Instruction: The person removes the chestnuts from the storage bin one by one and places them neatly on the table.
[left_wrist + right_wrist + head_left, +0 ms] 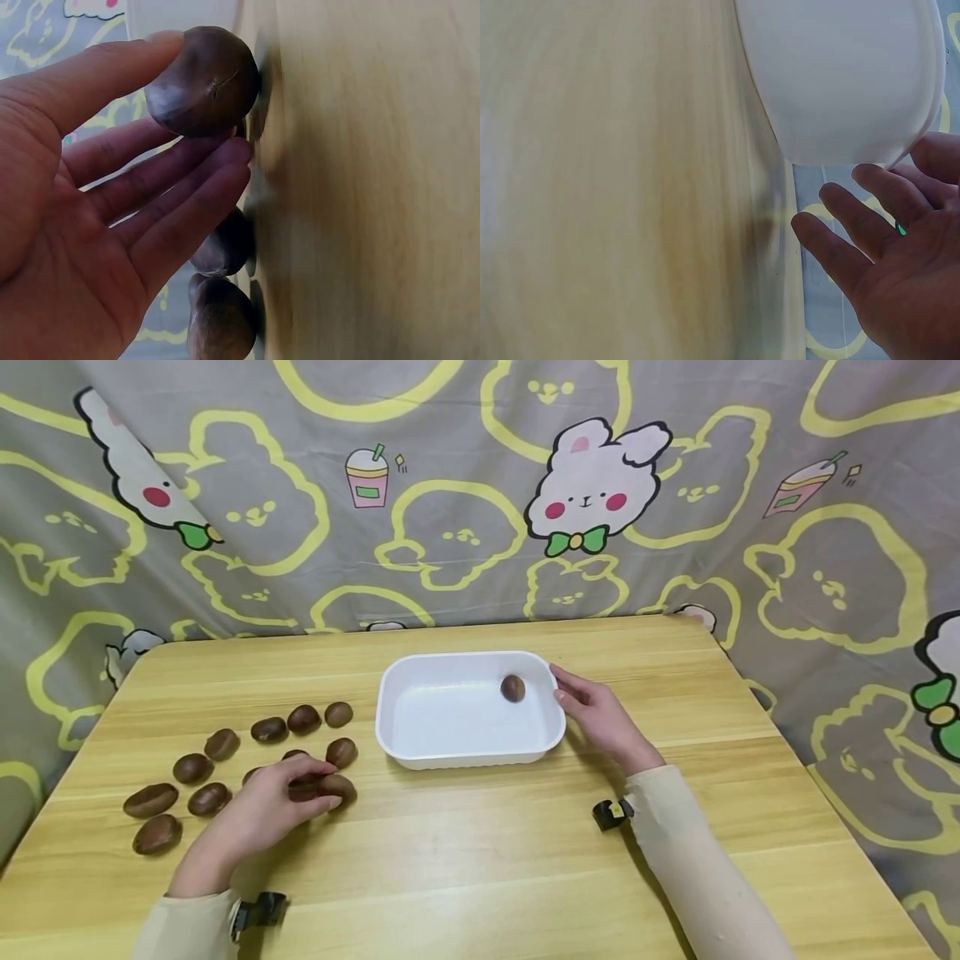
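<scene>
My left hand (273,802) pinches a brown chestnut (206,86) between thumb and fingertips, close over the table at the right end of the scattered chestnuts. A small cracked mark shows on its shell in the left wrist view. My right hand (600,718) holds the right end of a white plastic tray (457,760), thumb and forefinger at its rim, the other fingers spread below the edge in the right wrist view. One chestnut (513,688) lies inside the tray, towards its right end. Another chestnut (342,752) sits just beyond my left fingertips.
Several more chestnuts (192,768) lie loosely spread on the left of the wooden table (480,877), a few partly hidden behind my left hand. A patterned grey curtain (465,452) hangs behind the table. Each wrist wears a black camera mount (613,814).
</scene>
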Motion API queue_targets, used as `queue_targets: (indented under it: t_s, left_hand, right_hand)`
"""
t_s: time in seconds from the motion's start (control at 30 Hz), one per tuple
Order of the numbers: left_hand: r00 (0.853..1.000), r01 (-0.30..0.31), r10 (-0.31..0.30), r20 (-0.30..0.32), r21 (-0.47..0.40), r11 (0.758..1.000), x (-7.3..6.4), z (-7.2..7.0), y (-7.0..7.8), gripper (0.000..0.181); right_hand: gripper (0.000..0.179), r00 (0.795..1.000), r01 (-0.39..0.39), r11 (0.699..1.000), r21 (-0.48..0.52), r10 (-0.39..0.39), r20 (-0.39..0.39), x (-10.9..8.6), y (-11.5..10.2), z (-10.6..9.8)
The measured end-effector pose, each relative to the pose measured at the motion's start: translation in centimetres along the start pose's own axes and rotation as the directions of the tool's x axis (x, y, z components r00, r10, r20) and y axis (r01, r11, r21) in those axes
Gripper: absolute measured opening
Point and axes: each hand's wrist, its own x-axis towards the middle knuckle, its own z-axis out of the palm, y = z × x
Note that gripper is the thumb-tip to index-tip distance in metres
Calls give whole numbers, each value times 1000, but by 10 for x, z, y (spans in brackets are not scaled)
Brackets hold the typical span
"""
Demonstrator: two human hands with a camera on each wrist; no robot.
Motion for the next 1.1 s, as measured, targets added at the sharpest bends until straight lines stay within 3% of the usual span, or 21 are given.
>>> queue_targets:
  t_s: [0.3,0.67,0.83,1.1]
  left_hand:
    - [996,-63,67,-61,64,996,-3,-7,8,33]
    - [992,-42,55,-110,123,992,7,-31,38,39]
    - [988,-89,96,-122,64,994,20,-38,57,29]
    - [974,-220,219,-59,-3,976,53,-48,92,40]
  right_hand:
    - [47,1000,7,1000,-10,-7,0,0,-1,0]
    - [47,1000,-19,1000,-17,19,-5,-5,-16,-3]
    - [47,1000,-7,1000,-8,7,-15,-1,-1,-3]
    - [47,1000,-10,1000,-12,10,-5,0,0,-1]
